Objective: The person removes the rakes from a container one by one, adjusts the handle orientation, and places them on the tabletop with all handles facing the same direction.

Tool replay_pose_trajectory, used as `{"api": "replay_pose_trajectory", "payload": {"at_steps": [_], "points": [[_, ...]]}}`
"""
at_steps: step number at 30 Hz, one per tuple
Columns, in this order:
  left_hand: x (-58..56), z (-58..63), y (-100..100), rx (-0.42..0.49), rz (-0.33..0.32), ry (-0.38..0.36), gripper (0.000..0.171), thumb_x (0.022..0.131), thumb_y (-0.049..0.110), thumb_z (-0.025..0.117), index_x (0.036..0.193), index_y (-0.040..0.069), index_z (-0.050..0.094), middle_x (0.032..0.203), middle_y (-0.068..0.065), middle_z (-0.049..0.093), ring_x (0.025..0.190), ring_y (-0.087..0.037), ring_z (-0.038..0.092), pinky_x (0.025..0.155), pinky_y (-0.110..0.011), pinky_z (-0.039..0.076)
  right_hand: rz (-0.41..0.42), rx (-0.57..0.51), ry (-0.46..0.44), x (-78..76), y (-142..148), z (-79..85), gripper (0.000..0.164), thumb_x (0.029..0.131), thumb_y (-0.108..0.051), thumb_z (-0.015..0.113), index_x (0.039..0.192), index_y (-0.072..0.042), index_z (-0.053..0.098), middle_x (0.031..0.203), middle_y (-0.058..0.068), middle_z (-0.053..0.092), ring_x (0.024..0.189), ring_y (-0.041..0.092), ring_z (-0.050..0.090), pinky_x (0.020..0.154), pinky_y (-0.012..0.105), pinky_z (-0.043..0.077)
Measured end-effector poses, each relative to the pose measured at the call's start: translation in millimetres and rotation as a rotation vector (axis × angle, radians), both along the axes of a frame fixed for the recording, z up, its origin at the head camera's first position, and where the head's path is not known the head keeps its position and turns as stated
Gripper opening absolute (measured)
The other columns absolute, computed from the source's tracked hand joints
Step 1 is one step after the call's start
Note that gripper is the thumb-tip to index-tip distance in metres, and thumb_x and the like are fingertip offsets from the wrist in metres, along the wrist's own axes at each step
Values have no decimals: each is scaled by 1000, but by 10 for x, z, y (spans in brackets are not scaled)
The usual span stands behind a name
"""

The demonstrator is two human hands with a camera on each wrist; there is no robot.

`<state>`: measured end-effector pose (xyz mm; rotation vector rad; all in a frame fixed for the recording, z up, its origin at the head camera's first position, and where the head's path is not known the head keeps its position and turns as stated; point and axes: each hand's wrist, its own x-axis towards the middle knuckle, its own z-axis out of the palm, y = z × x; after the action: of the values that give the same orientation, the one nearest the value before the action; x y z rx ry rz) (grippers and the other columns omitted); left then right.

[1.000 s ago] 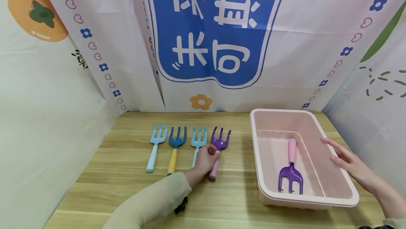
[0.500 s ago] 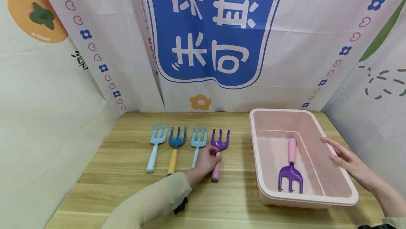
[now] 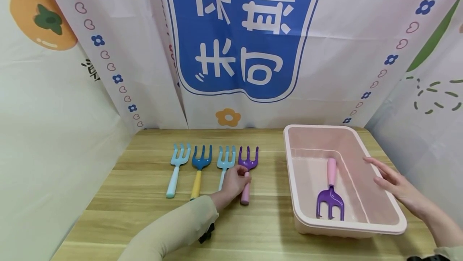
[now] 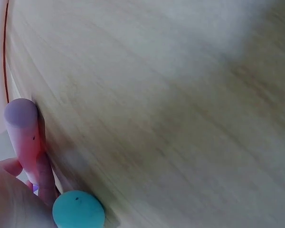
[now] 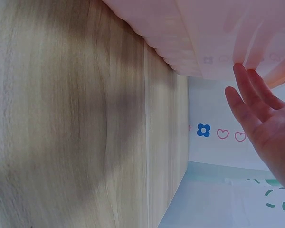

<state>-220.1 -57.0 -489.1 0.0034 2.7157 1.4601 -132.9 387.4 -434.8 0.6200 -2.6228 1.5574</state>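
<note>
Near the middle of the table, my left hand (image 3: 234, 181) pinches the upper handle of a purple hand fork (image 3: 248, 164) with a pink handle; its tines point away from me. In the left wrist view the end of that pink handle (image 4: 23, 128) shows beside the fingers. Just left lies a light blue hand fork (image 3: 226, 160), partly hidden by the hand. My right hand (image 3: 398, 186) rests its straight fingers on the right side of a pink basin (image 3: 307, 142). Inside it lies another purple hand fork (image 3: 330, 196), pink handle pointing away.
Left of my left hand lie a blue hand fork with a yellow handle (image 3: 197, 180) and a light blue hand fork (image 3: 173, 182), tines pointing away. The wooden table (image 3: 253, 237) ends at a printed cloth (image 3: 159, 108) behind; cloth also hangs at both sides.
The held purple fork has turned slightly, its tines swinging left so that it lies straighter beside the light blue one. The left hand keeps its grip; the right hand stays at the basin.
</note>
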Motion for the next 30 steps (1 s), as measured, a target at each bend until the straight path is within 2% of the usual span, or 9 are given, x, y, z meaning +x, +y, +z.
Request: {"api": "replay_pose_trajectory", "payload": {"at_steps": [6,12,14,17,22,30], "points": [[-8,48,-47,-15,-20,22,23,83,10,76,103,5,66,97,-7,64,84,-18,61,76,-31,53,4,-10,-5,-4,-5,-3,59,102,2,38,154,-23,28,150,-20,30,119,-11,36,84,10,35],[27,248,-63,54,-58,-12,25,87,15,74,108,6,64,100,-7,61,77,-17,58,64,-29,52,-1,-4,7,2,-15,-6,58,102,2,39,154,-22,29,150,-18,33,120,-12,35,84,10,34],[48,339,-55,66,-101,2,25,88,17,74,109,6,64,98,-4,61,78,-17,58,64,-28,51,-1,-4,10,4,-16,-6,58,101,3,39,153,-22,30,149,-20,33,120,-12,34,85,9,34],[72,483,-29,59,-197,64,24,88,21,74,107,7,65,94,0,62,81,-16,58,67,-26,51,1,-9,8,4,-15,-3,58,101,3,38,154,-20,29,150,-22,31,121,-13,33,85,9,33],[107,727,59,66,-345,121,24,89,25,72,105,9,66,95,4,63,83,-13,58,71,-25,51,-1,0,6,8,-11,4,59,101,2,39,154,-22,29,151,-18,31,120,-12,35,84,10,35],[95,1161,267,95,-489,153,19,92,23,70,106,10,67,98,5,64,84,-12,58,64,-25,50,-4,11,5,12,-11,8,59,101,2,39,154,-23,28,150,-18,33,119,-12,36,84,10,35]]}}
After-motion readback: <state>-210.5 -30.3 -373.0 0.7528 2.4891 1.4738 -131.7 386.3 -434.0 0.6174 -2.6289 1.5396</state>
